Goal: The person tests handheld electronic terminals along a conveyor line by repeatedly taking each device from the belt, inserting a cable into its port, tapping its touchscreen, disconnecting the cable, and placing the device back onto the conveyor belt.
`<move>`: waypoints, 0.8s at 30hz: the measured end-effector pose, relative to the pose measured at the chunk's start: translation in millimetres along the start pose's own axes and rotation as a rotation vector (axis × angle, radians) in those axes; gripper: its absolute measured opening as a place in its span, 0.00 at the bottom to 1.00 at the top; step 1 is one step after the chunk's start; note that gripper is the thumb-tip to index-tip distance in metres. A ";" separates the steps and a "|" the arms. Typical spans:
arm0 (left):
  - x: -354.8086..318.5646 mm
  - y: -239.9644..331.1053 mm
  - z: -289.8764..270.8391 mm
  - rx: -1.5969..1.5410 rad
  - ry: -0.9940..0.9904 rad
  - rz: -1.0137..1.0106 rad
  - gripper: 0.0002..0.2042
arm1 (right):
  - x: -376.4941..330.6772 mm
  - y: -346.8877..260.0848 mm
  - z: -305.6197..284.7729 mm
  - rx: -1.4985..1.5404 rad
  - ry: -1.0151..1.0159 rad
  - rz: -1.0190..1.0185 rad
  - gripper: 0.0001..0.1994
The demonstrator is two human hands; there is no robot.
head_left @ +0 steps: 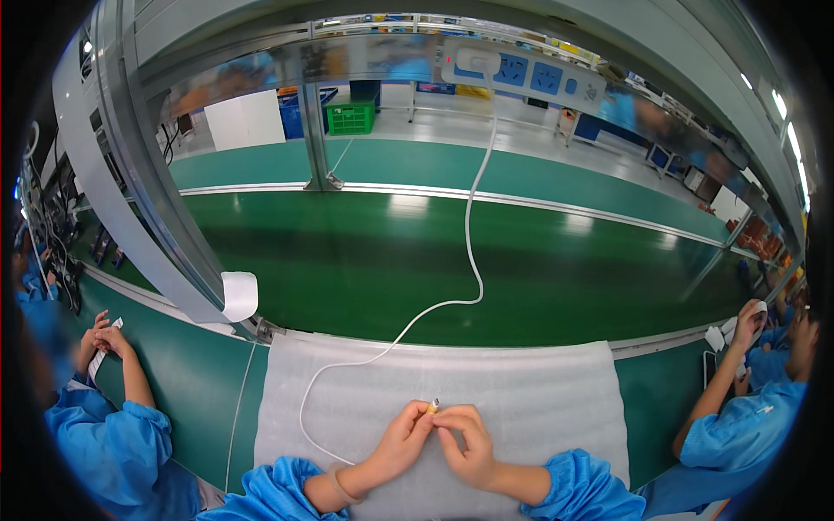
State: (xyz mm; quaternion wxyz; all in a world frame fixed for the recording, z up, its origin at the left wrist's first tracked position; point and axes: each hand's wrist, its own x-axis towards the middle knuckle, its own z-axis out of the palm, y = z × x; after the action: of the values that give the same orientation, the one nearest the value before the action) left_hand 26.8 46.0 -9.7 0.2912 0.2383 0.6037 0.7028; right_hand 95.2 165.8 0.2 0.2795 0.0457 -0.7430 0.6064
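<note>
Over a white cloth (339, 391), my left hand (404, 443) pinches a small plug (435, 405) with a metal tip and a yellowish part. The tip points up and away from me. My right hand (469, 447) meets it from the other side, its bent fingertips closed against the plug's base. From a white charger (478, 60) in the power strip (543, 76), a white cable (472, 247) curves down over the cloth and passes beneath my left wrist. Whether it ends in the plug is hidden by my hands.
Past the cloth runs a green conveyor belt (347, 260), with a metal post (313, 130) beyond. A white paper piece (240, 296) hangs at the left upright. Co-workers in blue sleeves sit at left (113, 443) and right (738, 434). A green crate (351, 117) stands further back.
</note>
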 end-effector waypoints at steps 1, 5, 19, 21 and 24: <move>0.2 -1.0 0.6 0.001 -0.001 -0.003 0.06 | 1.4 -5.3 1.4 -0.087 -0.002 -0.081 0.11; -0.6 -6.2 3.1 -0.119 -0.011 -0.014 0.05 | -1.6 -3.1 3.8 -0.154 0.009 -0.035 0.13; 0.1 -1.5 3.6 -0.087 -0.058 -0.032 0.07 | 5.6 7.5 0.4 0.345 0.071 0.393 0.15; 0.5 -2.0 4.4 -0.117 -0.041 -0.010 0.07 | 7.1 6.5 0.1 0.370 0.060 0.422 0.14; 1.5 -2.2 2.4 -0.106 -0.054 -0.020 0.07 | 7.8 7.7 0.0 0.417 0.057 0.440 0.14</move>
State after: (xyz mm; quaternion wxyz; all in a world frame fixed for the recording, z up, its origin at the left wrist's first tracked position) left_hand 27.6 49.0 -11.6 0.3266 0.2353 0.5599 0.7242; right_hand 85.5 170.0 -2.9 0.1468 -0.0773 -0.5863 0.7929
